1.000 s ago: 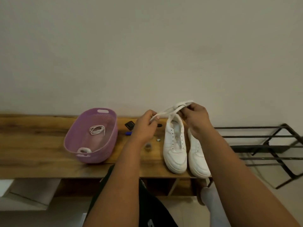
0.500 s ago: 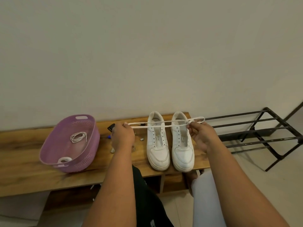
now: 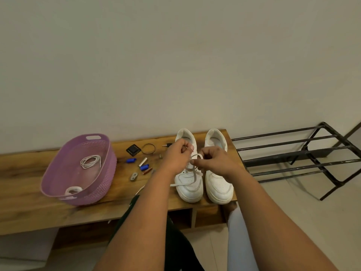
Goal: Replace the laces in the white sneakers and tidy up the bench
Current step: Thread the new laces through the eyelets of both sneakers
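Broadly, a long wooden bench point(image 3: 29, 173) runs along a plain wall, with a black metal rack point(image 3: 304, 155) standing on the floor just off its right end. On the bench's left part sits a purple plastic basket point(image 3: 58, 180) holding a coiled white lace point(image 3: 90, 161), and a second white bundle point(image 3: 72, 191) lies at its near end. Toward the right end stands a pair of white sneakers, toes pointing to the person: the left sneaker point(image 3: 188, 184) and the right sneaker point(image 3: 219, 184) side by side, nearly touching.

Both forearms reach in from below. The left hand point(image 3: 176, 156) and the right hand point(image 3: 214, 160) meet above the left sneaker, each with fingers curled and pinching a flat white shoelace point(image 3: 194, 174); a small loop of it shows between the hands, and its loose tails hang down across the left sneaker's toe.

Between basket and sneakers lie small scattered items: a black square object point(image 3: 133, 150), a thin ring-shaped band point(image 3: 148, 148), two blue pieces point(image 3: 130, 160), a silver cylinder point(image 3: 142, 161), and a small grey metal piece point(image 3: 134, 176).
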